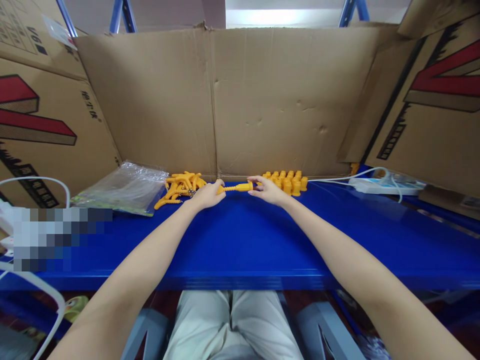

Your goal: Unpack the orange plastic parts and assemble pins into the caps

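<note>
My left hand (210, 195) is closed on a yellow plastic piece with a twisted, screw-like shaft (228, 188) pointing right. A yellow sleeve (244, 187) sits on the right end of that shaft. My right hand (269, 191) is at the sleeve's right end, its fingers apart above and below it; whether they touch it is hard to tell. Beside my left hand lies a pile of yellow branched pieces (183, 181) with twisted shafts and small metal parts. Several upright yellow sleeves (295, 187) stand in rows behind and right of my right hand.
The blue tabletop (240, 235) ends in front of my lap. Clear plastic bags (127, 187) lie at the left. A white power strip (388, 186) with a cable is at the right. Cardboard panels (285, 100) wall the back, with printed boxes (37, 125) at the sides.
</note>
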A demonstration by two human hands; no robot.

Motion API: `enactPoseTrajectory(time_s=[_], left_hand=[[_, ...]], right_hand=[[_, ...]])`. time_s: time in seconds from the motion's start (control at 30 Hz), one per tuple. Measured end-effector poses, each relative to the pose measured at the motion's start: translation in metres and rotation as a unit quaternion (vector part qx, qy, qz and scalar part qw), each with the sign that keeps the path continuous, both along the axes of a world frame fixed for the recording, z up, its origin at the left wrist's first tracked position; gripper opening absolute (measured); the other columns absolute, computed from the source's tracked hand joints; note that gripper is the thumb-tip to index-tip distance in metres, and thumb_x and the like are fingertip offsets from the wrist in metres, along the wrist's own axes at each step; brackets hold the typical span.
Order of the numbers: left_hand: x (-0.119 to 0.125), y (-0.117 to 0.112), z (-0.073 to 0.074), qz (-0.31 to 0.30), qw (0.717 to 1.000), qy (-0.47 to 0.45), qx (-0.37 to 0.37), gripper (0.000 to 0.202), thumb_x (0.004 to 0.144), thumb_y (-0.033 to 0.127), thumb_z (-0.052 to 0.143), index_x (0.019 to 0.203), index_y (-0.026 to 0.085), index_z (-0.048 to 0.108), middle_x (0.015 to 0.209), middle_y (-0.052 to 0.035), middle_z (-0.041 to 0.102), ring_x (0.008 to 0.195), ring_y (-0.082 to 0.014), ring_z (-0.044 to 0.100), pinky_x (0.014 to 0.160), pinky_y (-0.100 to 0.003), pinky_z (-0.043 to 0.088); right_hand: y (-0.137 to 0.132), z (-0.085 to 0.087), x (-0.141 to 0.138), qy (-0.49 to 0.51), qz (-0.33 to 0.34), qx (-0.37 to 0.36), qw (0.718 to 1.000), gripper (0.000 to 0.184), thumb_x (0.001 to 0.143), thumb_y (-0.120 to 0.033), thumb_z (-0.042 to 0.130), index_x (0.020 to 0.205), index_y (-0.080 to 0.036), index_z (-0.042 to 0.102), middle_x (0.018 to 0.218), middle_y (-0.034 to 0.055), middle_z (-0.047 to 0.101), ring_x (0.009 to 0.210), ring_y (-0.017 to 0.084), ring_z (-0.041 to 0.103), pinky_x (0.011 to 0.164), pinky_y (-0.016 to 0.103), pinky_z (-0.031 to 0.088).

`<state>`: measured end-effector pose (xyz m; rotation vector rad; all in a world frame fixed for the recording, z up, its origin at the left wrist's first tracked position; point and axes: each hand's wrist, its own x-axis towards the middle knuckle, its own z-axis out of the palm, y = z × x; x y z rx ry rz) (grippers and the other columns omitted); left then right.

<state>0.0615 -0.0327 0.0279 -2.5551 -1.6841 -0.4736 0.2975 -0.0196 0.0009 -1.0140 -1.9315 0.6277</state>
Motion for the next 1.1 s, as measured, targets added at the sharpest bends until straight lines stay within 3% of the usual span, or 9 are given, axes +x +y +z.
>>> enactPoseTrajectory(time_s=[0.3, 0.43, 0.57, 0.7, 0.83, 0.97, 1.1], left_hand=[[-0.003, 0.005, -0.004, -0.036, 0.999, -0.017, -0.014, 0.033, 0.083, 0.033, 0.044, 0.112, 0.021, 0.054, 0.075, -0.0055, 0.064, 0.072, -0.0229, 0.060, 0.065, -0.029, 0.040], [-0.003, 0.006, -0.005, -0.053, 0.997, -0.041, -0.026, 0.033, 0.082, 0.031, 0.044, 0.111, 0.021, 0.053, 0.070, -0.0026, 0.063, 0.067, -0.0203, 0.058, 0.063, -0.028, 0.038], [-0.003, 0.007, -0.005, -0.063, 0.996, -0.058, -0.028, 0.031, 0.080, 0.030, 0.045, 0.108, 0.021, 0.054, 0.069, -0.0019, 0.063, 0.067, -0.0195, 0.057, 0.063, -0.028, 0.037], [-0.004, 0.008, -0.005, -0.070, 0.993, -0.086, -0.048, 0.030, 0.078, 0.028, 0.046, 0.106, 0.020, 0.054, 0.069, -0.0011, 0.063, 0.066, -0.0181, 0.057, 0.062, -0.027, 0.038], [-0.003, 0.010, -0.004, -0.078, 0.988, -0.120, -0.062, 0.031, 0.077, 0.028, 0.046, 0.105, 0.018, 0.055, 0.069, -0.0005, 0.063, 0.063, -0.0160, 0.056, 0.061, -0.026, 0.039], [-0.002, 0.010, -0.004, -0.092, 0.984, -0.139, -0.069, 0.029, 0.075, 0.029, 0.047, 0.101, 0.018, 0.056, 0.066, 0.0004, 0.063, 0.060, -0.0150, 0.055, 0.059, -0.025, 0.039], [-0.001, 0.008, -0.004, -0.101, 0.982, -0.142, -0.069, 0.028, 0.075, 0.028, 0.048, 0.099, 0.019, 0.055, 0.065, 0.0010, 0.062, 0.059, -0.0146, 0.054, 0.058, -0.025, 0.038]], right_hand=[[-0.006, 0.007, 0.004, 0.038, 0.014, -0.112, 0.993, 0.030, 0.085, -0.021, 0.058, 0.114, -0.014, 0.055, 0.094, 0.0079, 0.069, 0.073, 0.014, 0.069, 0.086, 0.034, 0.053], [-0.013, 0.011, 0.001, 0.041, -0.007, -0.128, 0.991, 0.018, 0.089, -0.028, 0.054, 0.099, -0.014, 0.058, 0.082, 0.0052, 0.070, 0.061, 0.012, 0.067, 0.079, 0.032, 0.054], [-0.016, 0.013, -0.002, 0.052, -0.010, -0.144, 0.988, 0.021, 0.092, -0.034, 0.050, 0.090, -0.014, 0.057, 0.076, 0.0050, 0.068, 0.054, 0.011, 0.064, 0.070, 0.030, 0.055], [-0.016, 0.014, 0.000, 0.049, 0.003, -0.144, 0.988, 0.019, 0.089, -0.030, 0.056, 0.101, -0.015, 0.056, 0.076, 0.0030, 0.068, 0.057, 0.012, 0.065, 0.074, 0.030, 0.055], [-0.013, 0.013, 0.005, 0.049, 0.028, -0.135, 0.989, 0.030, 0.081, -0.022, 0.065, 0.107, -0.017, 0.053, 0.074, 0.0003, 0.069, 0.059, 0.011, 0.065, 0.077, 0.030, 0.054], [-0.015, 0.015, 0.006, 0.048, 0.025, -0.153, 0.987, 0.024, 0.081, -0.036, 0.065, 0.091, -0.015, 0.057, 0.069, 0.0025, 0.068, 0.054, 0.012, 0.064, 0.067, 0.028, 0.054], [-0.024, 0.018, 0.002, 0.053, 0.024, -0.187, 0.981, 0.042, 0.082, -0.057, 0.056, 0.069, -0.017, 0.055, 0.059, 0.0032, 0.064, 0.042, 0.010, 0.056, 0.050, 0.024, 0.048]])
